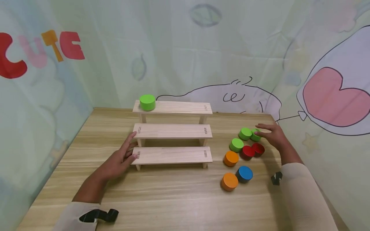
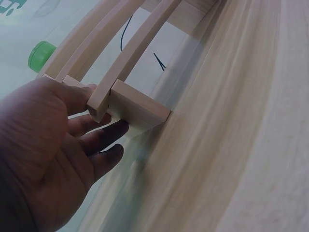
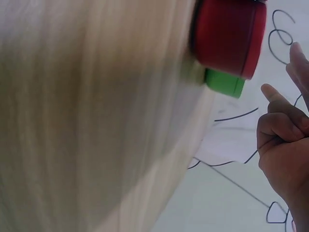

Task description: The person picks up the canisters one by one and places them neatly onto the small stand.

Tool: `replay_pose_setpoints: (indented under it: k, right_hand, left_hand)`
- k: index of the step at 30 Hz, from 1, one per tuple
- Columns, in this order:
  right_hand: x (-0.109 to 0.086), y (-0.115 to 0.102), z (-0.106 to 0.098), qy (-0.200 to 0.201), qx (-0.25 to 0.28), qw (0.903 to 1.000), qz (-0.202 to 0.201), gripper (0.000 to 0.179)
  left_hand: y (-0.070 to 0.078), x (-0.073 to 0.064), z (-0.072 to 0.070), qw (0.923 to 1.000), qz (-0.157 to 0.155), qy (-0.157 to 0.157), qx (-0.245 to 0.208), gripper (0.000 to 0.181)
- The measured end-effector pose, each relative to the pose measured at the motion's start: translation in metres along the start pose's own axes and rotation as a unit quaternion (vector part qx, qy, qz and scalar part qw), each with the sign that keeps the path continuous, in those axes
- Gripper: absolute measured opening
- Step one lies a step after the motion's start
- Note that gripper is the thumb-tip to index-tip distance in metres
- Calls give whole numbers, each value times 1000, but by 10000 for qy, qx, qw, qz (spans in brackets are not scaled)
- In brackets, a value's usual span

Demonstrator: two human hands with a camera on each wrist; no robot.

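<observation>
My left hand (image 1: 118,160) is at the left end of a three-step wooden stand (image 1: 173,155). Its thumb rests on the lowest board, the index finger reaches the middle board's edge, and the other fingers lie loosely along the side, near a support leg (image 2: 137,106). A green round block (image 1: 147,102) sits at the left of the top board. Over on the right, my right hand (image 1: 270,136) hovers with thumb and index finger apart over another green block (image 1: 256,135). Two more green blocks (image 1: 237,145) and two red blocks (image 1: 247,152) stand close by.
Nearer the front are two orange blocks (image 1: 231,158) and a blue block (image 1: 245,174). All the loose blocks stand on the wood-grain table (image 1: 173,199), right of the stand. Printed cloth (image 1: 173,48) hangs behind the table and along its sides.
</observation>
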State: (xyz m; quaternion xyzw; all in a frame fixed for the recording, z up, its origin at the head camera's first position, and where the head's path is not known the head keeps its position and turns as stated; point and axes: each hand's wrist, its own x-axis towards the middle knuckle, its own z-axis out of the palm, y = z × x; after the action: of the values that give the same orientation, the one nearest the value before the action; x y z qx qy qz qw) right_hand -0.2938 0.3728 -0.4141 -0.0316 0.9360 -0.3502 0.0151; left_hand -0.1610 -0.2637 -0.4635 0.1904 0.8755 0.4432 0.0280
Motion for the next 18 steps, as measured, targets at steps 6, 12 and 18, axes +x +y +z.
replay_pose_setpoints:
  k: [6,12,18]
  right_hand:
    - [1,13,0,-12,49,9999,124,58]
    - [3,23,0,-31,88,9998,202,60]
    - [3,27,0,-161,105,9988,459,61]
  left_hand:
    - [-2,0,1,10000,38,-1,-11,89]
    - [-1,0,1,10000,-14,-16,-21,90]
    - [0,0,0,10000,-58,10,-7,91]
